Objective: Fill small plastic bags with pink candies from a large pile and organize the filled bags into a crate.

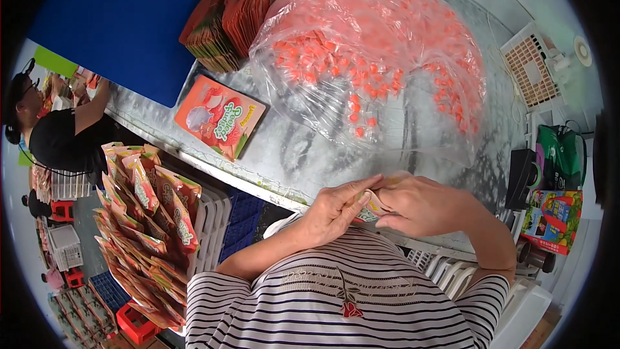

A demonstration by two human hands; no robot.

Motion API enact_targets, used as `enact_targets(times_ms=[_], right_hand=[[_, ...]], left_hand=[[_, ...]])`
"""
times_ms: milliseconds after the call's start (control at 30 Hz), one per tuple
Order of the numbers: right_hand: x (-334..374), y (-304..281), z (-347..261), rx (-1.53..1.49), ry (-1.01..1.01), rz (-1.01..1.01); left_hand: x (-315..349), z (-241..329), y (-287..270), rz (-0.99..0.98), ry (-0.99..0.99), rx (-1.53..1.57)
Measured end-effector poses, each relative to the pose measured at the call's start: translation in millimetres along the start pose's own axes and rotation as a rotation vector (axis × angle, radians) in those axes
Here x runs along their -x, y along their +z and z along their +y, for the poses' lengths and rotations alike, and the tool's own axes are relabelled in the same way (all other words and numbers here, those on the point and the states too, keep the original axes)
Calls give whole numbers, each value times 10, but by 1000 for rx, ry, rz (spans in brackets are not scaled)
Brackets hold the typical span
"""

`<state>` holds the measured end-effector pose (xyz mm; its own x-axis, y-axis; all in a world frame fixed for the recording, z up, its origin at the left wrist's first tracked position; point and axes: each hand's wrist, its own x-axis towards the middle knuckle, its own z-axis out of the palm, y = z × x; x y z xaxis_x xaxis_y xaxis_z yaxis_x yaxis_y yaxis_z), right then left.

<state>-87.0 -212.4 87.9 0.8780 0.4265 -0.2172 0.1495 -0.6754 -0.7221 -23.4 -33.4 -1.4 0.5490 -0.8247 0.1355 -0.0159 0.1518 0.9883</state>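
Observation:
Close to my body, at the near edge of the table, both hands are on one small printed pouch (368,214). My left hand (337,212) has its fingers closed on the pouch's left side. My right hand (423,205) curls over its upper right part. Most of the pouch is covered by the fingers, and its contents cannot be seen. A flat red pouch (221,116) lies on the table to the left. Beyond my hands spreads a large clear plastic bag (387,32) full of small wrapped pieces with red-orange parts.
Stacks of flat pouches (252,16) stand at the back, beside a blue board (116,19). At my left, a crate holds many filled pouches (145,220). A beige basket (531,68) and green bag (560,155) sit to the right. Another person (61,129) works at far left.

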Motion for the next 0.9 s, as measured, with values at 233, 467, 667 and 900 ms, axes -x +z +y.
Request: enact_targets(times_ms=[233,467,667,900], right_hand=[[-67,39,159,4,135,-212],[-77,-31,95,154,270,-8],[-84,390,325,344,-64,829],[-120,999,730,-931,134,954]], left_hand=[[20,62,-53,-36,-161,-26],[23,78,-129,14,-395,93],[-42,8,-254,127,-410,242],[-124,-78,-312,254,-510,582]])
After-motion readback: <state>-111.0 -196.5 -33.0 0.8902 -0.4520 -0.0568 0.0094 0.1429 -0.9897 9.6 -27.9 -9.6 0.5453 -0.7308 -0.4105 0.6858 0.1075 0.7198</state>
